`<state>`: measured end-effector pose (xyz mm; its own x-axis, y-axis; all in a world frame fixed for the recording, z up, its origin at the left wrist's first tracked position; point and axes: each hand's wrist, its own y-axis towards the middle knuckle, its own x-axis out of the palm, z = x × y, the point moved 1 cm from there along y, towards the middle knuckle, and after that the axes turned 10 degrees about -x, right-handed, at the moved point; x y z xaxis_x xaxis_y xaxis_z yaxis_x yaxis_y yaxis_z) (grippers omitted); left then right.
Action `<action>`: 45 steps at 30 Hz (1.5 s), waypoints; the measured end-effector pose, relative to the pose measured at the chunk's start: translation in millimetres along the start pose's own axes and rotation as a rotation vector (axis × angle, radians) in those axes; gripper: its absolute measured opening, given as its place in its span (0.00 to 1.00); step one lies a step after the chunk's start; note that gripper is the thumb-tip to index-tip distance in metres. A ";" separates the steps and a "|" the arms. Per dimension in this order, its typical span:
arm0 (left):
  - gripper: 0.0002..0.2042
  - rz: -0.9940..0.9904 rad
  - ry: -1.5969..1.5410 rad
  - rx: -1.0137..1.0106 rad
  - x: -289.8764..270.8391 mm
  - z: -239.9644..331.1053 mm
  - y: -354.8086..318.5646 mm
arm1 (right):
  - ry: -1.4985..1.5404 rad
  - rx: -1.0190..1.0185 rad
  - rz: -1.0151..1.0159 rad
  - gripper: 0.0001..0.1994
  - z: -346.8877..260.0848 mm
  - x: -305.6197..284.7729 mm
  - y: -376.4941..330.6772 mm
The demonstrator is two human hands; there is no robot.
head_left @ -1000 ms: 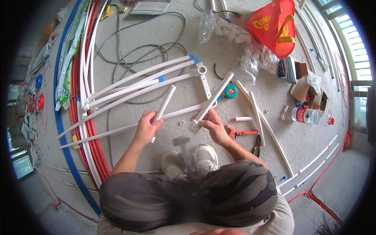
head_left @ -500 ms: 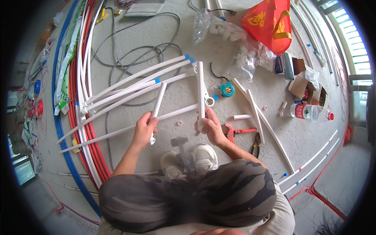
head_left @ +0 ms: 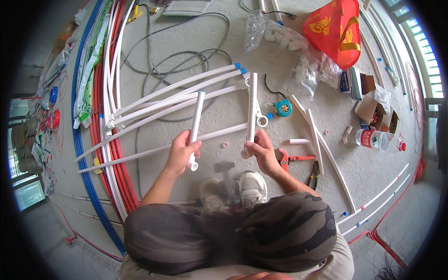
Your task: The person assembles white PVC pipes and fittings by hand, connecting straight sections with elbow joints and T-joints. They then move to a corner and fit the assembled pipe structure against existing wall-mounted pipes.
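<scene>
A short, straight white plastic pipe (head_left: 198, 114) stands near frame centre, its open end facing the viewer; the left hand (head_left: 181, 151) is closed around its lower portion. A second white plastic pipe (head_left: 252, 100), just right of centre, is gripped near its lower end by the right hand (head_left: 264, 150). These low grips appear to leave the upper lengths exposed, with the pipes apart and roughly parallel. Right of the right hand lies a red-handled pipe cutter (head_left: 302, 158), seemingly placed within reach; above it rests a round teal tape measure (head_left: 283, 108). A red carrier bag (head_left: 326, 35) occupies the upper right.
</scene>
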<state>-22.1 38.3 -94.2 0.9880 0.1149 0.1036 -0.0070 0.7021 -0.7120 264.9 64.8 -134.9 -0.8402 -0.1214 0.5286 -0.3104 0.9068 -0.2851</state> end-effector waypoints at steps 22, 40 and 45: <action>0.15 -0.157 -0.068 0.015 50.0 44.4 -51.8 | 0.198 -0.018 -0.098 0.17 -11.0 54.2 -22.6; 0.18 -0.050 -0.308 0.283 1.6 53.4 -38.6 | 0.363 -0.290 -0.092 0.28 -35.5 30.6 -24.5; 0.13 -0.040 -0.278 0.317 -7.2 52.2 -35.6 | 0.342 -0.259 -0.115 0.27 -37.3 32.6 -26.8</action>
<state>-37.0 49.2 -33.3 0.9095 0.2379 0.3410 -0.0598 0.8864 -0.4589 262.4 51.6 -80.2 -0.5976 -0.1266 0.7918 -0.2348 0.9718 -0.0218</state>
